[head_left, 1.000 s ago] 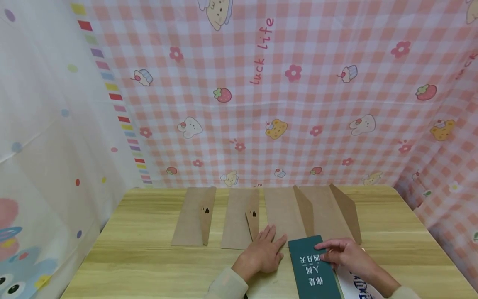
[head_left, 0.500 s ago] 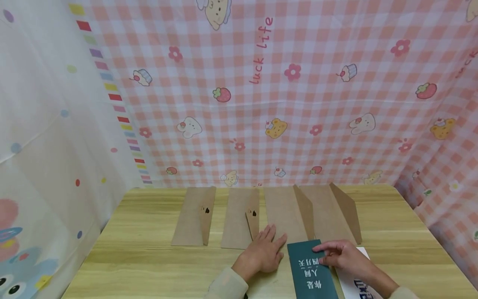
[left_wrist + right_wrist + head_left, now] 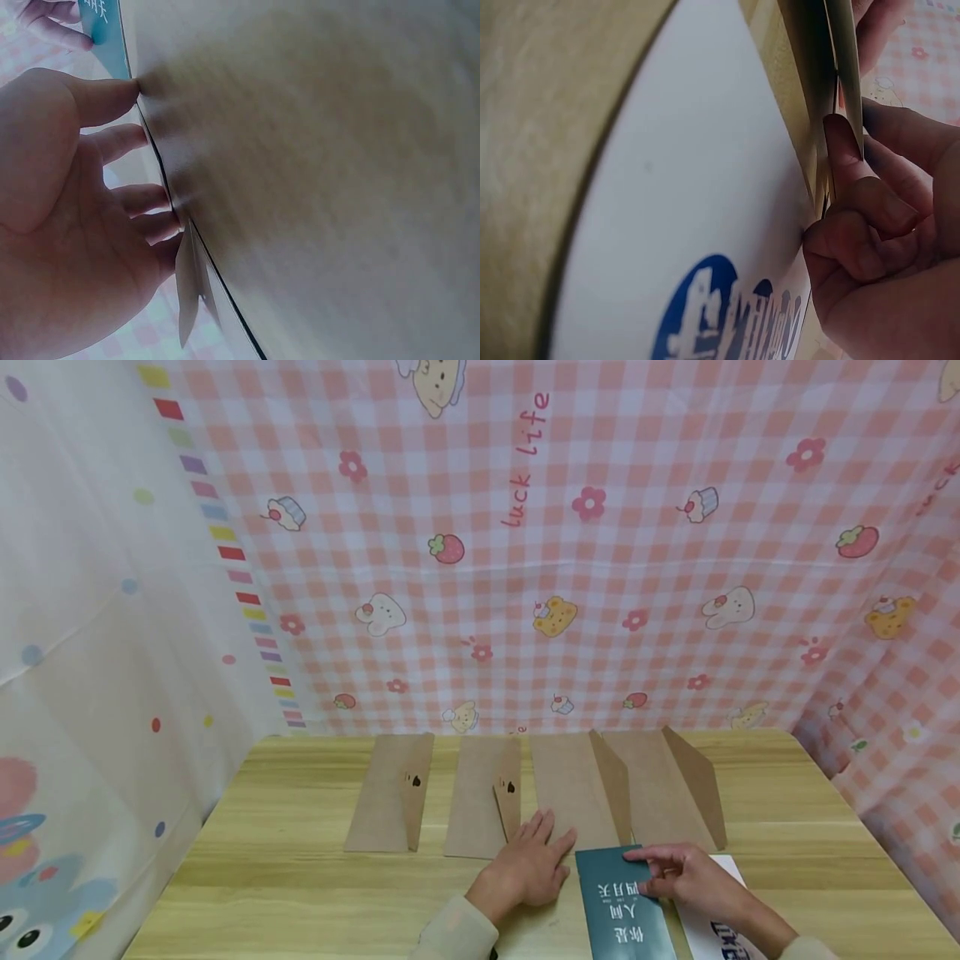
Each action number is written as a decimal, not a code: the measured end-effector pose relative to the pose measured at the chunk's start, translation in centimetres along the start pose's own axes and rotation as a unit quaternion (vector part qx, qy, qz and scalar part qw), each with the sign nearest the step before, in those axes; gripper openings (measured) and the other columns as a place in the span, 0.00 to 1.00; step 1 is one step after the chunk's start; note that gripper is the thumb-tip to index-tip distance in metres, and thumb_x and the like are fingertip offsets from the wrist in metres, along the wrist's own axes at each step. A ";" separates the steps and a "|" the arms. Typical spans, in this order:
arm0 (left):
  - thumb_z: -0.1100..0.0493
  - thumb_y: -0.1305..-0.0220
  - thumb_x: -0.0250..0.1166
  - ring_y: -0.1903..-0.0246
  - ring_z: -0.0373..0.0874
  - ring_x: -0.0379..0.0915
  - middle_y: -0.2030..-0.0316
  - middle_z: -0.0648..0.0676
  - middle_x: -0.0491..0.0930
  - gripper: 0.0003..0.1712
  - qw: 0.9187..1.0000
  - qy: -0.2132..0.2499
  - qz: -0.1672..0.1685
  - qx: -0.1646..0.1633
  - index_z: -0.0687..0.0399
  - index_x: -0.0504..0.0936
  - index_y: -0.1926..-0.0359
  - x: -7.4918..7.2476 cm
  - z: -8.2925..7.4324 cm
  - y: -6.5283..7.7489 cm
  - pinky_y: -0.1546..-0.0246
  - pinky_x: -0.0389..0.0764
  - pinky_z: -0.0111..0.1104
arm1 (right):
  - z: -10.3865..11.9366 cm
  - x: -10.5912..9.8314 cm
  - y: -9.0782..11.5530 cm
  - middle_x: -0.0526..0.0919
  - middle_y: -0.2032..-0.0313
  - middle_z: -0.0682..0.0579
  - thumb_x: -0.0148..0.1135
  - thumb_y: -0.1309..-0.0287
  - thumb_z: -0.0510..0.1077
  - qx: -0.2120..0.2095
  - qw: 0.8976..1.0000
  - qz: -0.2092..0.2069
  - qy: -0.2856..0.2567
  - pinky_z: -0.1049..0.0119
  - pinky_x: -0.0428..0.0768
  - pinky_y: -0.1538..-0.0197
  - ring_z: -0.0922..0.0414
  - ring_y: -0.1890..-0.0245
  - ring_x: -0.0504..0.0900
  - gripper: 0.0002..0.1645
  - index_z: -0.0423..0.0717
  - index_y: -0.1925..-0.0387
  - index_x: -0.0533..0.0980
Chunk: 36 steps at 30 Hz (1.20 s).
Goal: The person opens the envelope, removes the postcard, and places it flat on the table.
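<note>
My right hand [image 3: 693,885] pinches the right edge of a dark green card [image 3: 622,902] with white Chinese characters, between thumb and fingers. In the right wrist view, its fingertips [image 3: 844,139] are at the card's thin edge and the other fingers curl inward. Under that hand lies a white card [image 3: 716,922] with blue print, partly hidden by hand and green card. My left hand [image 3: 525,868] lies palm down with fingers spread, its fingertips over the near end of a brown paper envelope [image 3: 573,785] with a raised flap. That hand holds nothing.
More brown envelopes stand in the row: a left one [image 3: 382,793] and a second one [image 3: 476,802] with dark-marked flaps, and a far-right one [image 3: 648,785] with its flap standing up. The wooden table [image 3: 300,893] ends at a pink checked cloth [image 3: 480,568] behind.
The green card has slid slightly toward the near edge with the right hand, showing more of the white card's far end. The left hand has stayed in place.
</note>
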State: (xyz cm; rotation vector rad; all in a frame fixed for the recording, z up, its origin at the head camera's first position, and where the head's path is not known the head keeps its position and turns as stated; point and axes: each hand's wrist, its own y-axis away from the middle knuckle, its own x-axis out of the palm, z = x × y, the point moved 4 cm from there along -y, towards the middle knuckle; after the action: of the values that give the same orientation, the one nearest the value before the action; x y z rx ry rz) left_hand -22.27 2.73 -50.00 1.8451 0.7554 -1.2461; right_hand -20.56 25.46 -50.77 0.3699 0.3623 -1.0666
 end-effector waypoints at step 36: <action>0.46 0.24 0.49 0.23 0.50 0.41 0.22 0.56 0.48 0.31 1.000 0.000 0.001 0.006 0.37 0.58 0.24 -0.1 -0.1 0.0 0.25 0.52 0.42 | 0.7 0.3 -0.1 0.69 0.76 0.57 0.71 0.46 0.37 -0.018 0.998 0.047 0.046 0.72 0.70 0.69 0.66 0.75 0.69 0.27 0.35 0.43 0.78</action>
State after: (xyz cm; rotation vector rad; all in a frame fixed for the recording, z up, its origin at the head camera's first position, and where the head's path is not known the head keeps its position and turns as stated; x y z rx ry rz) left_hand -22.22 2.82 -49.90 1.8554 0.7464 -1.2518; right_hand -20.45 24.86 -50.31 0.4004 0.4424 -0.9521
